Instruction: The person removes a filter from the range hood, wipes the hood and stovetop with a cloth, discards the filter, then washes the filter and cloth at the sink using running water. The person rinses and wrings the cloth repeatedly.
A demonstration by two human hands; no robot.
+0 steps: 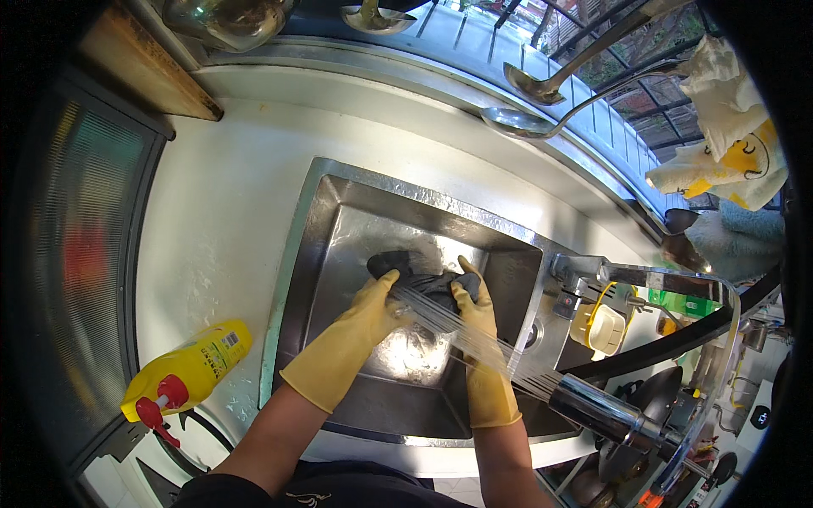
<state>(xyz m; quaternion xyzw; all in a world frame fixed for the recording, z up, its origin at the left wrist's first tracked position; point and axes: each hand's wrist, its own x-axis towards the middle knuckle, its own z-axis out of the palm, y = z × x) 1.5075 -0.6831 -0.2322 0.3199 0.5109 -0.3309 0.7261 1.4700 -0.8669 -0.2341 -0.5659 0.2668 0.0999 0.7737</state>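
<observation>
A dark grey, wet cloth item (432,284), bunched so that its exact kind is unclear, is stretched between my two hands over the sink. My left hand (375,308), in a yellow rubber glove, grips its left part with the thumb on top. On the right end, my right hand (473,305), gloved alike, pinches the fabric. Spray from a chrome pull-out faucet head (594,406) crosses between the gloves and strikes the cloth. Beneath them lies the stainless steel sink basin (356,228), its floor wet and shiny.
A yellow pump bottle (190,368) with a red pump stands on the white counter (209,190) at left. The chrome faucet arm (667,276) rises at the sink's right, beside a cream caddy (600,330). Ladles (533,86) and cloths (730,152) hang by the barred window.
</observation>
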